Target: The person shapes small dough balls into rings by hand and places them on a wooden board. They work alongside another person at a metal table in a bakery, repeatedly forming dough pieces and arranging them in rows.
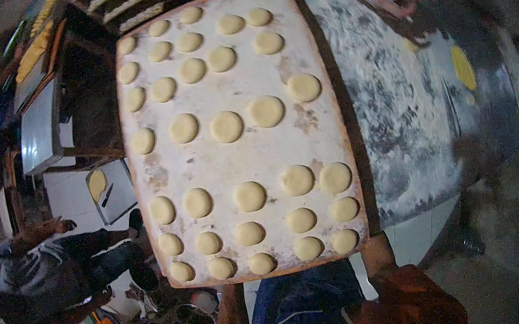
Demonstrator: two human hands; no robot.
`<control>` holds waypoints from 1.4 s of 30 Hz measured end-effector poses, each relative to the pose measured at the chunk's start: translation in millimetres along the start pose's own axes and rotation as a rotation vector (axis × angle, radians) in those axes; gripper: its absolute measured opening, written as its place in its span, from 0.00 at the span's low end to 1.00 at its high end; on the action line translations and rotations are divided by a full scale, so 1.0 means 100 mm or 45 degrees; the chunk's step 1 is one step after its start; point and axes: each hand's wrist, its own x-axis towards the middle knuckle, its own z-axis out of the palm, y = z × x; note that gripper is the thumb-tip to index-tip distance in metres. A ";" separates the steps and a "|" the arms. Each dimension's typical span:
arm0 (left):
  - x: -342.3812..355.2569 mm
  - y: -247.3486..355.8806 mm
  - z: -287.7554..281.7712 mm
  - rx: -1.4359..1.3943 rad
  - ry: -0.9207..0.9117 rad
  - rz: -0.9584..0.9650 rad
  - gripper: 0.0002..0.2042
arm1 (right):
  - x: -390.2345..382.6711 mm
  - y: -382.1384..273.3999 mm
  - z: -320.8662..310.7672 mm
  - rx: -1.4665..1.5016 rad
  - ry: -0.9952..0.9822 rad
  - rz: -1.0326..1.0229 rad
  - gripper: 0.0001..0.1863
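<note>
The flour-dusted board [252, 156] of dough rounds [249, 197], filling the centre of the frame, was probably stiff and fairly heavy, best held level by opposite edges lest the soft pieces slide. Rounds looked smooth, pale yellow; both hands were hidden behind its lower edge, their grip impossible to tell

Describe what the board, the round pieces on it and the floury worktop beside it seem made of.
Board: probably wood, matte, with brownish edges and worn-looking patches through pale powder.
Round pieces: likely soft dough, matte and smooth, pale yellow with rounded rims.
Worktop: possibly metal, dull grey; powder hides much of it.
</note>
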 end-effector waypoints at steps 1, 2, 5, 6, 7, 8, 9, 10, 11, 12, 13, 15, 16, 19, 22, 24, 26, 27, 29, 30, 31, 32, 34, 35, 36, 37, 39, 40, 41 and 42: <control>-0.05 0.04 -0.02 0.042 -0.018 -0.001 0.11 | 0.00 0.02 0.02 -0.006 -0.011 -0.005 0.13; -0.12 0.09 -0.04 0.087 -0.039 0.004 0.10 | 0.00 0.04 0.04 -0.013 -0.028 -0.016 0.13; -0.50 0.40 -0.18 0.250 -0.132 0.030 0.10 | -0.17 0.14 -0.01 -0.011 -0.114 -0.070 0.13; -0.67 0.58 -0.26 0.311 -0.167 0.047 0.10 | -0.28 0.16 -0.09 -0.007 -0.150 -0.085 0.12; -0.85 0.78 -0.34 0.370 -0.202 0.076 0.10 | -0.42 0.16 -0.20 -0.003 -0.190 -0.095 0.12; -1.08 1.01 -0.41 0.432 -0.238 0.107 0.10 | -0.66 0.18 -0.38 0.003 -0.230 -0.113 0.12; -1.31 1.25 -0.48 0.495 -0.278 0.154 0.10 | -0.92 0.18 -0.62 0.015 -0.233 -0.124 0.12; -1.53 1.51 -0.55 0.561 -0.312 0.209 0.10 | -1.23 0.18 -0.94 0.049 -0.207 -0.161 0.12; -1.72 1.78 -0.60 0.619 -0.334 0.272 0.10 | -1.50 0.11 -1.27 0.124 -0.145 -0.219 0.12; -1.90 2.03 -0.61 0.665 -0.335 0.349 0.10 | -1.71 -0.02 -1.59 0.230 -0.060 -0.308 0.12; -2.06 2.28 -0.62 0.777 -0.354 0.357 0.10 | -1.82 -0.22 -1.89 0.374 0.010 -0.438 0.11; -2.16 2.68 -0.45 0.644 -0.221 0.591 0.10 | -2.00 -0.70 -2.46 0.673 0.162 -0.776 0.10; -2.08 2.82 -0.30 0.481 -0.152 0.733 0.10 | -1.99 -0.99 -2.66 0.600 0.162 -0.771 0.11; -1.84 3.04 0.15 0.669 0.123 1.035 0.09 | -1.82 -1.74 -3.00 0.278 0.052 -0.817 0.16; -1.74 3.00 0.38 0.680 0.026 1.039 0.11 | -1.83 -2.10 -3.13 0.257 -0.209 -0.560 0.19; -1.75 2.93 0.46 0.746 0.015 1.017 0.13 | -1.84 -2.15 -3.15 0.268 -0.145 -0.641 0.17; -1.78 2.87 0.51 0.777 0.147 1.208 0.15 | -1.87 -2.12 -3.15 0.290 -0.127 -0.740 0.14; -1.80 2.85 0.53 0.765 0.153 1.226 0.16 | -1.86 -2.09 -3.15 0.274 -0.194 -0.888 0.14; -1.84 2.84 0.57 0.455 -0.155 0.945 0.17 | -1.79 -2.00 -3.16 0.304 -0.360 -1.124 0.14; -1.87 2.85 0.58 0.349 -0.330 0.747 0.17 | -1.75 -1.95 -3.18 0.555 -0.535 -1.085 0.12; -1.87 2.90 0.63 0.210 -0.343 0.711 0.17 | -1.65 -1.88 -3.20 0.650 -0.468 -0.992 0.11; -1.90 2.95 0.65 0.141 -0.361 0.648 0.17 | -1.47 -1.78 -3.26 0.752 -0.410 -0.953 0.11; -1.89 3.14 0.77 0.167 -0.335 0.779 0.14 | -0.95 -1.50 -3.43 0.814 -0.302 -0.774 0.11; -1.85 3.28 0.93 0.117 -0.361 0.877 0.14 | -0.55 -1.32 -3.55 0.777 -0.253 -0.640 0.12; -1.78 3.45 1.14 0.100 -0.352 0.989 0.14 | -0.11 -1.18 -3.64 0.568 0.006 -0.778 0.17; -1.70 3.62 1.40 0.058 -0.322 1.144 0.15 | 0.33 -1.01 -3.74 0.391 0.211 -0.859 0.16; -1.42 4.00 2.03 0.076 -0.390 1.219 0.16 | 1.08 -0.78 -3.77 0.320 0.314 -0.858 0.15; -1.27 4.17 2.35 0.102 -0.415 1.269 0.16 | 1.45 -0.73 -3.79 0.442 0.205 -0.848 0.14; -1.14 4.29 2.65 0.154 -0.445 1.272 0.17 | 1.74 -0.67 -3.84 0.540 0.066 -0.767 0.14; -1.06 4.35 2.91 0.188 -0.283 1.357 0.17 | 1.94 -0.66 -3.82 0.573 0.146 -0.812 0.10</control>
